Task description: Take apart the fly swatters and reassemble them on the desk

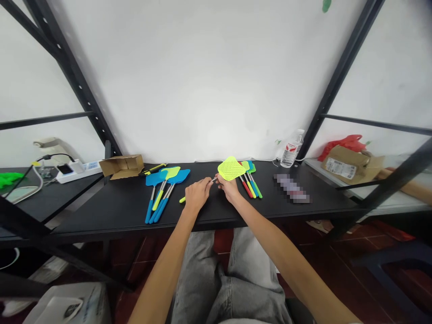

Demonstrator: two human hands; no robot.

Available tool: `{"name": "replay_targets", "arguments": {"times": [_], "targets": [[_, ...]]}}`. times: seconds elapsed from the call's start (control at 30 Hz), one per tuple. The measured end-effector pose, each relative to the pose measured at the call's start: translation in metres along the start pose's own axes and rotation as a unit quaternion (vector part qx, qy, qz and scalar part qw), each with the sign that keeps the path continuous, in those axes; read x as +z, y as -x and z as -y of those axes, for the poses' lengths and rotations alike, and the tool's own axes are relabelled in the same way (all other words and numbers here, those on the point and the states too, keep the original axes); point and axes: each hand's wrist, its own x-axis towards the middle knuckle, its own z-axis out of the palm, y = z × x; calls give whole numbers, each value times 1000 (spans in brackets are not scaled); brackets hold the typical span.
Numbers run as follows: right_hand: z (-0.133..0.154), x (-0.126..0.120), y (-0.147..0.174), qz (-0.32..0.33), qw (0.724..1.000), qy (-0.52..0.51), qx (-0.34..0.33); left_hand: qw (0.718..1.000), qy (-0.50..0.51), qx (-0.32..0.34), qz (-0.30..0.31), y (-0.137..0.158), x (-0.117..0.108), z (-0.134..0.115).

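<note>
A yellow-green fly swatter lies across both my hands above the black desk, its perforated head to the right and its handle end to the left. My left hand is closed around the handle and the lower shaft. With closed fingers my right hand grips the metal shaft just below the head. Left of my hands lie several blue fly swatters with a yellow-green fly swatter among them. Beyond my right hand rests a group of smaller-looking swatters with red, yellow, blue and green handles.
An open cardboard box and a yellow-black cutter sit at the back left. On the right stand a plastic bottle and a blurred-out item. Black metal posts flank the desk. Another person's arm shows far right.
</note>
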Motion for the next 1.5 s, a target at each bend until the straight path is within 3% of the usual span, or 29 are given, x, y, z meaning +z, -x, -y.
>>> {"name": "replay_targets", "arguments": {"times": [0.23, 0.4, 0.5, 0.63, 0.7, 1.5], "targets": [[2, -8, -7, -90, 994, -48, -39, 999, -28, -3, -39, -2, -1, 4], [5, -12, -8, -100, 991, -77, -40, 999, -32, 7, -41, -1, 0, 5], [5, -12, -5, -43, 998, -19, -38, 999, -9, 20, -26, 1, 0, 5], [1, -11, -1, 135, 984, 108, -45, 999, 15, 43, -14, 2, 2, 5], [-2, -11, -1, 160, 978, 121, -50, 999, 22, 49, -7, 2, 3, 4], [1, -12, -5, -5, 998, 44, -54, 996, 62, 50, -36, -1, 10, 8]]}}
